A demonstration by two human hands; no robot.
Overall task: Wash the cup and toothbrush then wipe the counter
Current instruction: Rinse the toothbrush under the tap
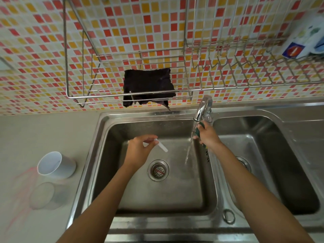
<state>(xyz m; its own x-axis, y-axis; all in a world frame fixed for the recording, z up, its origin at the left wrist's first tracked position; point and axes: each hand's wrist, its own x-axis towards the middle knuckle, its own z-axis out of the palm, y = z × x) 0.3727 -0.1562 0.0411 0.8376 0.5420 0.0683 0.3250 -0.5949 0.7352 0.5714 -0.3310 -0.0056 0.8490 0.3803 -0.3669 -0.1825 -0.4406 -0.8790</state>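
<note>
The toothbrush [201, 132], with a green handle, is in the right hand [207, 135], which is closed around the handle and keeps the upper end under the running water [190, 144] from the faucet [203, 107]. I think it is held close to the spout so that the stream hits the bristles directly, but the bristles themselves are too small to see.

The left hand [138, 149] pinches a small white cap [162, 146] between its fingertips, over the left basin of the sink [105, 137] and away from the stream. It looks like the toothbrush cover, taken aside so the head is free, though I cannot be sure.

The cup [56, 164], white, lies tilted on the counter [43, 134] just left of the sink, apart from both hands; it seems to wait for its turn. Pink marks [22, 186] are on the counter near it. A dark cloth [149, 85] hangs on the wire rack [78, 95] above the basin, probably ready for wiping.
</note>
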